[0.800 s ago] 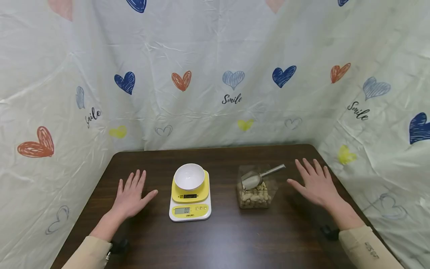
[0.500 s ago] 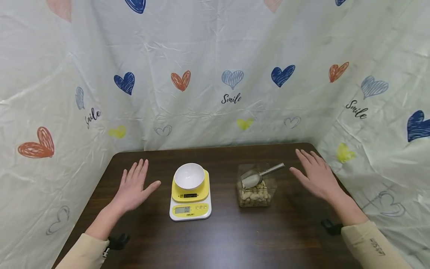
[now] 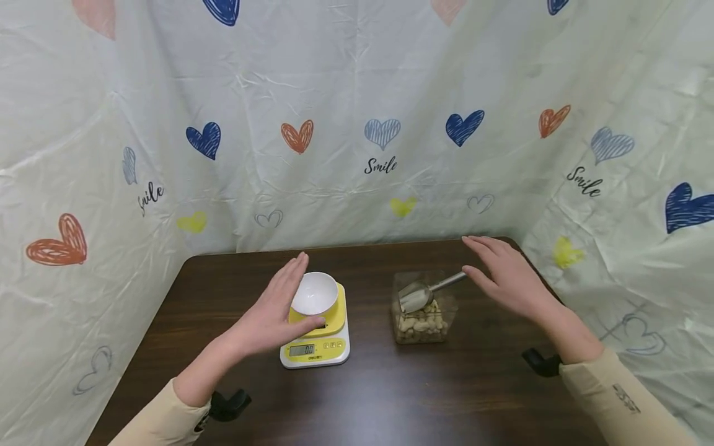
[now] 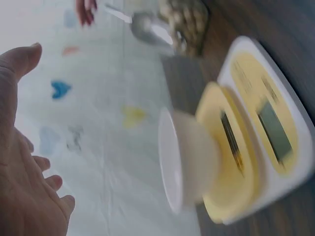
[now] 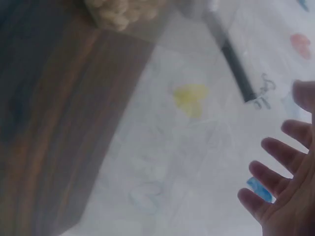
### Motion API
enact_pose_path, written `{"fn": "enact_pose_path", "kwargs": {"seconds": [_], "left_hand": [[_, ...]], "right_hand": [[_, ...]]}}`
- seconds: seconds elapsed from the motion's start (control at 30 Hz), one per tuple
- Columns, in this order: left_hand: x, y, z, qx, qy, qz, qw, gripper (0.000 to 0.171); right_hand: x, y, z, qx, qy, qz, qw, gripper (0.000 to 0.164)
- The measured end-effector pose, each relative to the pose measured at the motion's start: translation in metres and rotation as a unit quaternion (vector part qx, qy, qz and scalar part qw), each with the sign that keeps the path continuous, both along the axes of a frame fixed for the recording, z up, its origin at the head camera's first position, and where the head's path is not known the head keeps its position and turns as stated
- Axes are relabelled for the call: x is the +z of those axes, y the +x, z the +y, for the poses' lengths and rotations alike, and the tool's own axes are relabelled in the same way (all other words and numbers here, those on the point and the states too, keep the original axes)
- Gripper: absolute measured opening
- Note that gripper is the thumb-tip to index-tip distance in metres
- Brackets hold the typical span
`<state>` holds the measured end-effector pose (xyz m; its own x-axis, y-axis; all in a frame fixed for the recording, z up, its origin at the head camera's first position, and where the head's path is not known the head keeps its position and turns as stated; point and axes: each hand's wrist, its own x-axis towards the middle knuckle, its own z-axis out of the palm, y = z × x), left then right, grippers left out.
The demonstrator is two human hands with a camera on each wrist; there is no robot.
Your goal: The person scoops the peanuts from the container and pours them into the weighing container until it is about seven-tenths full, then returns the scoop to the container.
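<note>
Brought inward since the earlier frame, the bare left hand [image 3: 269, 314] is held empty, straight-fingered, near a round white bowl [image 3: 316, 294] set on a yellow-and-white digital scale [image 3: 336, 354], while farther right pale nuts [image 3: 421, 328] are held in a clear box [image 3: 400, 280] under a metal scoop [image 3: 415, 300], its handle [image 3: 448, 281] neared by the empty, extended right hand [image 3: 506, 277].

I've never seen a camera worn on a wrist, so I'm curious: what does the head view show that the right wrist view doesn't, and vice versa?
Only head: the left hand, the scale and the white bowl on it.
Only right wrist: the palm side of the right hand.
Both: the right hand, clear container, nuts, scoop, dark table and heart-printed backdrop.
</note>
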<state>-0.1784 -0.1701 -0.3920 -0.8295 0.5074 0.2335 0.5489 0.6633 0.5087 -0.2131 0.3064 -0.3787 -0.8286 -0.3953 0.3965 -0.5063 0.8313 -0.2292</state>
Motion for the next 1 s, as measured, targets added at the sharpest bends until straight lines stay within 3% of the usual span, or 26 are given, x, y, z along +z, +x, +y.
{"fn": "enact_pose_path", "kwargs": {"seconds": [0.23, 0.37, 0.5, 0.83, 1.0], "left_hand": [[0.004, 0.0, 0.037, -0.039, 0.041, -0.029, 0.998, 0.105], [-0.001, -0.003, 0.054, -0.057, 0.063, -0.046, 0.9953, 0.109], [-0.008, -0.007, 0.072, -0.073, 0.083, -0.087, 0.99, 0.112], [-0.035, -0.023, 0.114, -0.07, 0.109, -0.167, 0.9773, 0.113], [-0.044, -0.033, 0.131, -0.051, 0.15, -0.214, 0.9639, 0.111]], "right_hand": [[0.007, -0.005, -0.014, 0.025, 0.031, -0.01, 0.999, 0.06], [0.008, -0.006, -0.021, 0.039, 0.043, -0.054, 0.997, 0.056], [0.005, -0.009, -0.027, 0.047, 0.058, -0.1, 0.992, 0.054], [-0.004, -0.013, -0.039, 0.06, 0.074, -0.12, 0.988, 0.038], [-0.007, -0.014, -0.043, 0.063, 0.078, -0.124, 0.987, 0.03]]}}
